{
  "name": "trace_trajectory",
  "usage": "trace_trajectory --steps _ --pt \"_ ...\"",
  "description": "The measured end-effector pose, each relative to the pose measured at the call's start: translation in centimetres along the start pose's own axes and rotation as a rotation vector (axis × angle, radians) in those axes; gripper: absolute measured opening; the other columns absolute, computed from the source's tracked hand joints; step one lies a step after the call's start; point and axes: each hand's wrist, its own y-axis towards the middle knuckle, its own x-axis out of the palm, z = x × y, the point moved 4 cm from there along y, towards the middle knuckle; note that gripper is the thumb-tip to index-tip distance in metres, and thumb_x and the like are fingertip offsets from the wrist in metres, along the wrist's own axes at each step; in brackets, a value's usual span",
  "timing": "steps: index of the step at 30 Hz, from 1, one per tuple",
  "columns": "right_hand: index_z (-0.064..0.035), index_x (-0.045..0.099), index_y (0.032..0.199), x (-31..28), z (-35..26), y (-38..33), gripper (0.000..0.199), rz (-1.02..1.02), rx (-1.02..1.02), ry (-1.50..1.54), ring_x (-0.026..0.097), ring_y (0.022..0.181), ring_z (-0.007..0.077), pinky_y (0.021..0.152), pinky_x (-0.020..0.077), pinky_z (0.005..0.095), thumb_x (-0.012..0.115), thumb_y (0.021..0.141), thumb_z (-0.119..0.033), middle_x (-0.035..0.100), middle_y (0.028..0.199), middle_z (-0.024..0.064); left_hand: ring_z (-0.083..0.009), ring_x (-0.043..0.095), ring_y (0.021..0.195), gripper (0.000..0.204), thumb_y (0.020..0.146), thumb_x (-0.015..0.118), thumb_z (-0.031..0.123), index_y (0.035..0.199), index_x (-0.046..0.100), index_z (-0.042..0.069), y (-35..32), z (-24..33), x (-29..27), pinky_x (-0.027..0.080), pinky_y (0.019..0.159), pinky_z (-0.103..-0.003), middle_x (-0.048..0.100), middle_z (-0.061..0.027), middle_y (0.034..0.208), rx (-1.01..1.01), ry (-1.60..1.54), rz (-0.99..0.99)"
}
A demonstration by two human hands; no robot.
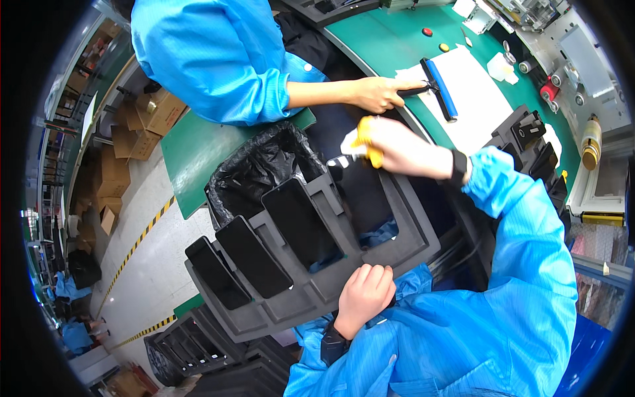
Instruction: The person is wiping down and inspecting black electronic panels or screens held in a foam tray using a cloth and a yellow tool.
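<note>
green matting covers the curved workbench [390,46], with a factory floor and cardboard boxes [142,119] off to one side. left hand [362,298] grips the near edge of a dark slotted tray [410,231], fingers curled together over its rim. three black phones [264,248] stand in slots just beyond those fingers. right hand [397,147] is clamped on a yellow tool and white cloth [360,142], above the tray's far end. just past it, another person's hand [377,94] holds a blue roller [440,89] on a white sheet [473,99]. a black bin bag [254,165] sits beside the tray.

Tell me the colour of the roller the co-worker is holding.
Blue, on a black handle; the roller shows clearly in the head view.
</note>
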Motion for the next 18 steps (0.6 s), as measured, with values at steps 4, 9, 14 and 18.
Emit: trace_trajectory --steps 4,9,14,18 --pt "-0.002 0.059 0.092 -1.9 0.7 0.5 0.01 0.096 0.118 0.217 0.06 0.082 0.0303 0.074 0.0482 0.0376 0.058 0.083 -0.006 0.06 0.087 0.0144 -0.0205 0.054 0.067 0.014 0.069 0.065 0.005 0.082 0.064 0.001 -0.1 -0.5 0.0 0.048 0.062 -0.029 0.055 -0.0056 0.074 -0.014 0.0 0.002" --pt "-0.0014 0.059 0.096 1.5 -5.5 -5.2 0.025 -0.268 -0.137 0.097 0.057 0.078 0.03 0.071 0.0484 0.038 0.064 0.072 -0.006 0.056 0.081 0.0122 -0.0186 0.052 0.071 0.017 0.072 0.063 0.013 0.085 0.061 0.002 -0.3 0.0 0.1 0.047 0.065 -0.028 0.05 -0.0051 0.075 0.011 0.021 -0.03" --pt "-0.0017 0.059 0.096 0.1 2.5 0.0 0.013 0.101 0.05 0.018 0.057 0.08 0.0296 0.07 0.0464 0.0374 0.059 0.084 -0.007 0.057 0.085 0.0143 -0.0186 0.052 0.07 0.016 0.072 0.063 0.012 0.085 0.061 0.003 -0.1 0.1 0.5 0.047 0.065 -0.028 0.05 -0.0051 0.075 0.021 0.033 -0.016" --pt "-0.0043 0.059 0.092 0.1 -2.8 1.4 0.013 -0.03 -0.038 0.024 0.056 0.076 0.0318 0.068 0.046 0.0393 0.06 0.08 -0.009 0.057 0.083 0.0136 -0.0183 0.052 0.07 0.017 0.072 0.063 0.012 0.085 0.061 0.003 -0.8 -0.8 -1.0 0.047 0.065 -0.027 0.05 -0.0051 0.075 -0.062 0.058 0.011"
